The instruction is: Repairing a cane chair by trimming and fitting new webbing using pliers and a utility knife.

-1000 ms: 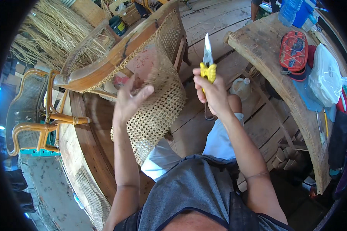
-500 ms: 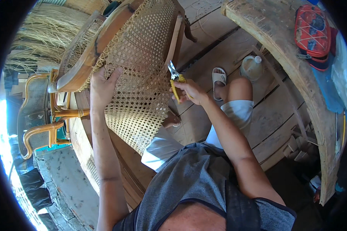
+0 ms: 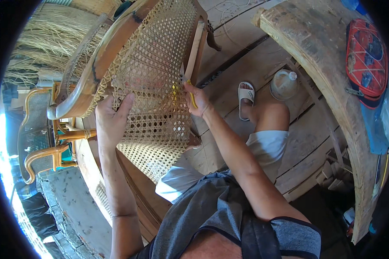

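Observation:
A sheet of woven cane webbing (image 3: 153,125) with open holes drapes from the curved wooden frame of a chair (image 3: 100,64). Its lower end hangs loose near my knee. My left hand (image 3: 111,116) is closed on the webbing close to the frame, thumb lying on the front. In my right hand (image 3: 196,100) are pruning shears with yellow handles (image 3: 193,100), held at the right edge of the webbing. Part of the shears shows yellow through the cane holes, so they are partly behind the sheet, and their blades are mostly hidden.
Loose cane strands (image 3: 47,47) lie at the far left, above another chair with a cane back (image 3: 36,125). A thick wooden bench (image 3: 333,86) curves along the right, carrying a red zipped pouch (image 3: 366,60). A translucent plastic jug (image 3: 284,85) stands on the plank floor by my sandalled foot.
My right hand has moved left with the pruning shears, from beside the webbing to its edge, partly behind it. My left hand has shifted slightly down and left, still on the cane.

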Available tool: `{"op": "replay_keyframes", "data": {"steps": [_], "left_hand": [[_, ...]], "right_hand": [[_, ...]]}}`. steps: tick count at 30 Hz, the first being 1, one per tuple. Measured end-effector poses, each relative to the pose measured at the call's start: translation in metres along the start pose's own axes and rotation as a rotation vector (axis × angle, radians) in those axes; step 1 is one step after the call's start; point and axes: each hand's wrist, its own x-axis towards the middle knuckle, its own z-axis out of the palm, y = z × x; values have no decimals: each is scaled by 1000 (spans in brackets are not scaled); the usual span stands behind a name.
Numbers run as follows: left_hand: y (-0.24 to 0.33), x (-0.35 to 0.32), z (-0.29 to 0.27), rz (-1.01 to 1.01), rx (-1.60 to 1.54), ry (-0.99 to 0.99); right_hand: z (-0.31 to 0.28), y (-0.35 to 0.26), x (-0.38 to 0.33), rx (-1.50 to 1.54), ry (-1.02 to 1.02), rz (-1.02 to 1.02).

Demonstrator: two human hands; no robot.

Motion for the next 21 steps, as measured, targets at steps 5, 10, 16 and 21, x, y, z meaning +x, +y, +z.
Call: {"op": "replay_keyframes", "data": {"steps": [5, 10, 16, 21], "left_hand": [[1, -1, 1, 57, -81, 41], [9, 11, -1, 26, -13, -34], [28, -19, -12, -67, 268, 128], [81, -78, 26, 382, 131, -174]], "right_hand": [[40, 8, -9, -69, 174, -45], [-30, -1, 4, -379, 256, -35], [-18, -23, -23, -782, 367, 34], [4, -24, -35, -643, 318, 103]]}}
